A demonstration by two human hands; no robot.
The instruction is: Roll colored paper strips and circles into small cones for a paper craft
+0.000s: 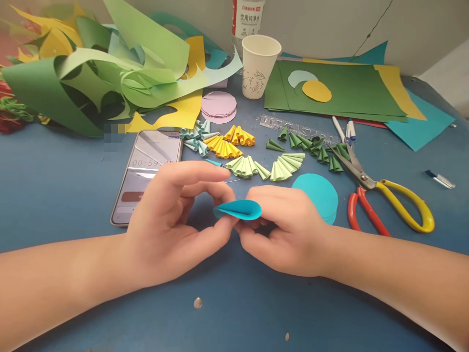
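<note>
A turquoise piece of paper, curled into a loose cone, is held between my two hands over the table. The thumb and fingers of my left hand pinch its left side. My right hand has its fingers curled in and grips the paper's right side from below. Flat turquoise paper circles lie just behind my right hand. Rows of small paper cones stand beyond the hands: light green, yellow, pale blue and dark green.
A phone lies left, partly behind my left hand. Scissors rest open at right. Paper cup, bottle, pink circles, clear ruler, green sheets and cut scraps fill the back.
</note>
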